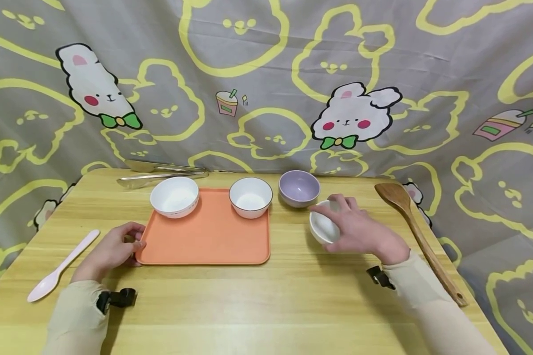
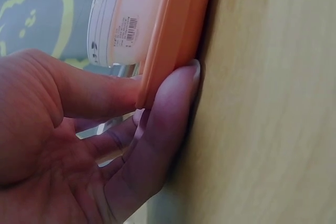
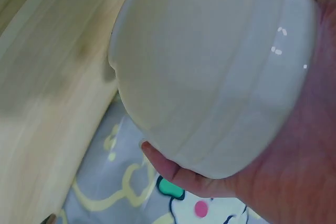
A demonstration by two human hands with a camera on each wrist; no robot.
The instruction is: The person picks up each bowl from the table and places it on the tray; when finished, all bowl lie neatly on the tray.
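My left hand [image 1: 117, 249] grips the left edge of an orange tray [image 1: 204, 241], thumb on the rim and fingers beneath it in the left wrist view. Two white bowls stand along the tray's far side: a patterned bowl [image 1: 175, 197] at the left corner and a dark-rimmed bowl [image 1: 250, 198] at the right. To the right of the tray, my right hand [image 1: 357, 229] holds a small white bowl [image 1: 323, 228], tilted, with its fingers around the rim. In the right wrist view the bowl's smooth side [image 3: 210, 77] fills most of the picture.
A purple bowl [image 1: 299, 189] stands behind the held bowl. Metal tongs [image 1: 164, 175] lie at the back left. A pale pink spoon [image 1: 62, 268] is at the left, and a wooden spatula [image 1: 419, 236] lies along the right edge. A patterned curtain [image 1: 266, 88] hangs behind the table.
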